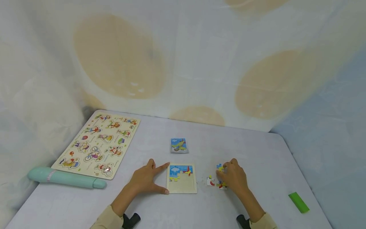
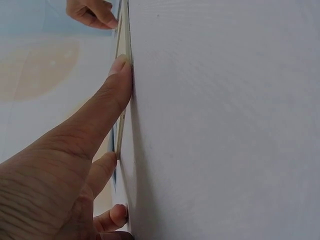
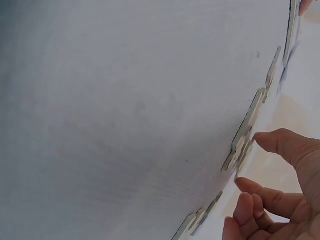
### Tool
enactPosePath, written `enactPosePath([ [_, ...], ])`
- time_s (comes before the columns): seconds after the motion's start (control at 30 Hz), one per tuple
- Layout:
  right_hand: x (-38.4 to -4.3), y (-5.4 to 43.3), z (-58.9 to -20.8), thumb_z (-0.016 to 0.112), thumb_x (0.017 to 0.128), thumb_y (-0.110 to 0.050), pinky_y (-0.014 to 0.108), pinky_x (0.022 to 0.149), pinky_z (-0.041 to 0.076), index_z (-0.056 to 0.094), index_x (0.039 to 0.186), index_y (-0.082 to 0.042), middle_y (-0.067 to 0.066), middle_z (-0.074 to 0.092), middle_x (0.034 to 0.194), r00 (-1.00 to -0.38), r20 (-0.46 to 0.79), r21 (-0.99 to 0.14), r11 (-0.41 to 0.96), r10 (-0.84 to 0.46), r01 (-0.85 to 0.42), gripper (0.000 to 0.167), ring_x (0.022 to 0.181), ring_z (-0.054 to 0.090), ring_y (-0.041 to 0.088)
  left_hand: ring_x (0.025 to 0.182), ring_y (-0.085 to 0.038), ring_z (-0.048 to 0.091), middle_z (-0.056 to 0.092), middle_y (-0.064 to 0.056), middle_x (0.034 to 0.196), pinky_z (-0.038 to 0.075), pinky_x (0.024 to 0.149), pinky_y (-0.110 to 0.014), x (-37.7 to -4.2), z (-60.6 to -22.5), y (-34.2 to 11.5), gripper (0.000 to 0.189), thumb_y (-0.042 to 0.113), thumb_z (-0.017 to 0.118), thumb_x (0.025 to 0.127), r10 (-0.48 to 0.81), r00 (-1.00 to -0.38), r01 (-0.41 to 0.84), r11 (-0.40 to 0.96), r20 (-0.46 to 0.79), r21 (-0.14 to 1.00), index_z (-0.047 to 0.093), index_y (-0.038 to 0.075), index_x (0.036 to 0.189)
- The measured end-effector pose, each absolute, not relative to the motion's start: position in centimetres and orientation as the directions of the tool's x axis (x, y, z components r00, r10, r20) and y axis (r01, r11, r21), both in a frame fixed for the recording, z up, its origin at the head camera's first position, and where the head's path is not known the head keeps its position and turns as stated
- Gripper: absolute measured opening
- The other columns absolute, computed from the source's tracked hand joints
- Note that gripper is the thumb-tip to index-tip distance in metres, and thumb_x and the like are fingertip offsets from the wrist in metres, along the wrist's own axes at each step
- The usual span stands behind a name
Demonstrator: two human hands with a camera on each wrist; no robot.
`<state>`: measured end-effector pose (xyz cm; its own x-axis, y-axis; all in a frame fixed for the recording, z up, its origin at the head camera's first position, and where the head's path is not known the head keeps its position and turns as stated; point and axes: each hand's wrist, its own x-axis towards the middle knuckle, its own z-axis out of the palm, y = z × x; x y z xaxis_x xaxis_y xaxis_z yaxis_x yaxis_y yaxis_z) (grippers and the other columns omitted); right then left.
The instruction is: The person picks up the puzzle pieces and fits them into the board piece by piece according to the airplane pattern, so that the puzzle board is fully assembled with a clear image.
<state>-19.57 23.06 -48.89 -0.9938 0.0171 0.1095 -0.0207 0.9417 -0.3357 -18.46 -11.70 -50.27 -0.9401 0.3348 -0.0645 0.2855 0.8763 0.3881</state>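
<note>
A square wooden puzzle tray [image 1: 182, 187] lies on the table, its upper part and left side filled with blue and yellow pieces. My left hand [image 1: 146, 180] rests against the tray's left side, index finger stretched to the upper corner and thumb to the lower one. Right of the tray, my right hand [image 1: 235, 176] pinches a puzzle piece [image 3: 245, 154] between thumb and index finger, over other pieces; the fingers partly cover it in the head view. A loose red-and-white piece [image 1: 210, 181] lies between the tray and this hand.
A small picture card [image 1: 179, 145] with a yellow plane lies behind the tray. On the left are a large board of cartoon figures [image 1: 98, 139] and a teal cylindrical object [image 1: 67, 177]. A green strip [image 1: 298, 202] lies at the right. Patterned cloth walls [image 1: 197, 63] surround the table.
</note>
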Motion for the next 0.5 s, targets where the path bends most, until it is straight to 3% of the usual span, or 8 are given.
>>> enactPosePath([
  [0.5, -18.2, 20.7, -48.0, 0.084, 0.077, -0.024, 0.027, 0.055, 0.043, 0.073, 0.098, 0.005, 0.013, 0.056, 0.093, -0.987, 0.161, -0.363, 0.929, -0.010, -0.069, 0.038, 0.065, 0.052, 0.019, 0.066, -0.014, 0.038, 0.036, -0.003, 0.095, 0.028, 0.053, -0.027, -18.3, -49.9, -11.6, 0.101, 0.070, 0.084, 0.057, 0.335, -0.940, 0.284, 0.875, -0.068, 0.393, 0.050, 0.037, 0.145],
])
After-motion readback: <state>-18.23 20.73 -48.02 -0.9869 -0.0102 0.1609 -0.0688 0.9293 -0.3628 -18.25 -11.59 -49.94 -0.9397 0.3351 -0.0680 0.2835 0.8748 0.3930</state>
